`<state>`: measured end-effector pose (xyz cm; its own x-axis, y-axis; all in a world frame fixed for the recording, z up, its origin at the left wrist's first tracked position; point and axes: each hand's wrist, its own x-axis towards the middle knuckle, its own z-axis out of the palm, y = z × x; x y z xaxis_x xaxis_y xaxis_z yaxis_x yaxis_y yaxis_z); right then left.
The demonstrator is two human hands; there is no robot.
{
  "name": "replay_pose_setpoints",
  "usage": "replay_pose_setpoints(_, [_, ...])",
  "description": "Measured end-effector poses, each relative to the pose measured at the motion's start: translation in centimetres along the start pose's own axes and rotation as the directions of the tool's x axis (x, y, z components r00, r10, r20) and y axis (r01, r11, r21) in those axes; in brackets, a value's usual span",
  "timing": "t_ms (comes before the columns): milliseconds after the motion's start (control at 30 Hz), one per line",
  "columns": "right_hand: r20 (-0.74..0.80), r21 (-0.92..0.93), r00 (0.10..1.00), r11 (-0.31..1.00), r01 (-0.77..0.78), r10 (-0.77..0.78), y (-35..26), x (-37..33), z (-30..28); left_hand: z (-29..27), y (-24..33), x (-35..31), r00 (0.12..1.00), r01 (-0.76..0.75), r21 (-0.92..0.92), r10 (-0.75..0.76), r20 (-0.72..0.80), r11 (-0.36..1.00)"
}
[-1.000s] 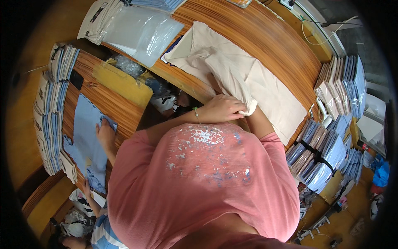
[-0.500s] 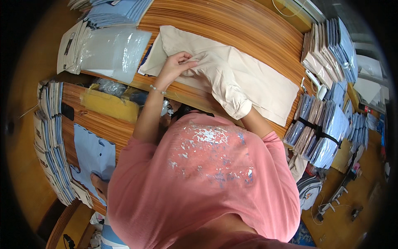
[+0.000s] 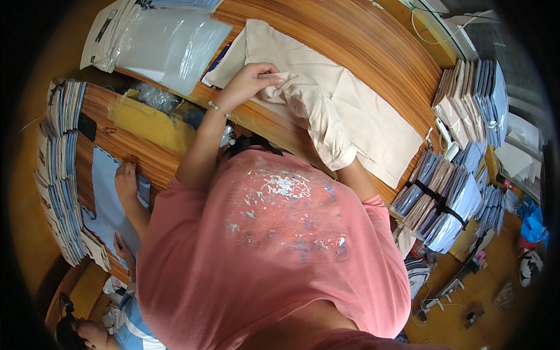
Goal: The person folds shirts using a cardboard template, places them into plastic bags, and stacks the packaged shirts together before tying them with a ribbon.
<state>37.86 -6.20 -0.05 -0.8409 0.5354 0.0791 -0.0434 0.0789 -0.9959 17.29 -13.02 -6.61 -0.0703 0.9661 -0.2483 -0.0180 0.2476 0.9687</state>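
Observation:
A beige garment [image 3: 356, 111] lies across the wooden table [image 3: 326, 35], spread flat along its far side and bunched up nearer me. My left hand [image 3: 249, 83] pinches the gathered cloth between thumb and fingers, close to the garment's left part. Into a crumpled, tube-like sleeve of it goes my right forearm [image 3: 357, 179], past the cuff at the near end. The cloth covers my right hand completely, so its fingers are hidden. Something dark blue sticks out from under the garment's left edge.
Clear plastic bags [image 3: 169, 46] and folded clothes lie at the far left. Strapped packs of clothes [image 3: 437, 201] and a white-handled tool [image 3: 446, 140] sit to the right. At lower left, another person's hands [image 3: 125, 181] rest by a blue garment [image 3: 108, 169].
The view has shifted slightly. My left hand still pinches the cloth and my right arm stays in the sleeve. The other person's hands and head have come further into sight.

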Motion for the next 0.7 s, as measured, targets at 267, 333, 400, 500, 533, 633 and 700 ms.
replay_pose_setpoints(267, [0.034,0.023,0.999,0.999,-0.026,0.025,0.4,-0.3,-0.3,0.4,1.8,0.4,0.997,-0.057,0.185,0.066,-0.043,0.981])
replay_pose_setpoints(333, [0.040,0.038,0.999,0.999,-0.025,0.024,0.4,-0.6,-0.8,0.7,2.8,0.3,0.997,-0.052,0.230,0.063,-0.043,0.972])
replay_pose_setpoints(400, [0.056,0.055,0.998,0.998,-0.022,0.019,-0.1,-1.0,-1.4,1.3,2.6,0.8,0.999,-0.042,0.204,0.043,0.002,0.978])
replay_pose_setpoints(500, [0.105,0.134,0.994,0.990,-0.044,0.030,-1.7,-1.6,-2.1,2.2,2.0,0.7,0.999,-0.016,0.190,0.010,0.032,0.982])
replay_pose_setpoints(533, [0.112,0.135,0.993,0.990,-0.042,0.027,-1.8,-1.7,-2.4,2.5,1.8,0.8,0.999,-0.027,0.210,0.018,0.041,0.977])
replay_pose_setpoints(633, [0.145,0.022,0.983,0.993,0.113,-0.115,0.5,-2.4,-2.8,3.3,2.4,0.5,0.999,-0.024,0.201,0.014,0.052,0.979])
replay_pose_setpoints(700, [0.146,-0.068,0.972,0.979,0.195,-0.183,0.3,-3.4,-2.9,3.4,2.4,0.3,0.999,-0.009,0.189,0.003,0.033,0.982])
